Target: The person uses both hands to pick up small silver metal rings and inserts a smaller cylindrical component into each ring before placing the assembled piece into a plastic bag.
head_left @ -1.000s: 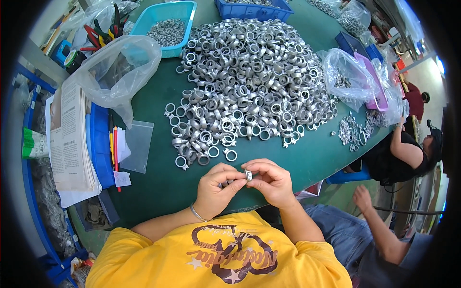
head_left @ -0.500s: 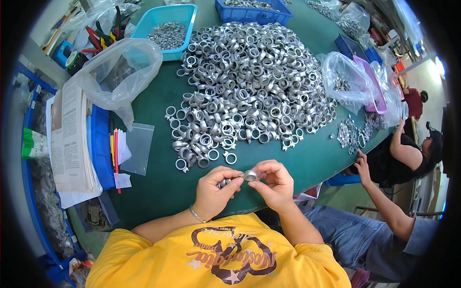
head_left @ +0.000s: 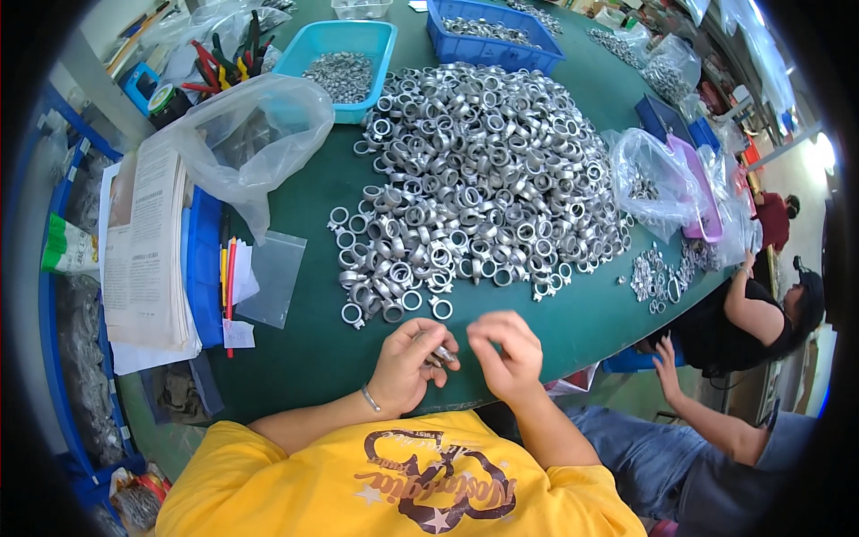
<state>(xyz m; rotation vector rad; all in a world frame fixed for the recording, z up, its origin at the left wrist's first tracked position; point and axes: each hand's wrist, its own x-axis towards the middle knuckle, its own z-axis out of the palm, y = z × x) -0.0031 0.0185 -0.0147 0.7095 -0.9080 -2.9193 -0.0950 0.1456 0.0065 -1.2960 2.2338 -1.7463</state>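
Moved: right hand (head_left: 506, 354), now apart from left hand (head_left: 404, 365). Left fingers: closed on small metal parts (head_left: 443, 355), above bench (head_left: 573, 315). Right fingers: loosely curled, contents unclear from here. Parts, judged: light, rigid, slightly slippery; best pinched across the sides.

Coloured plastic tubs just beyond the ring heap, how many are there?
2: a turquoise tub at the far left corner of the metal ring heap, and a blue tub directly beyond it. Others may be hidden.
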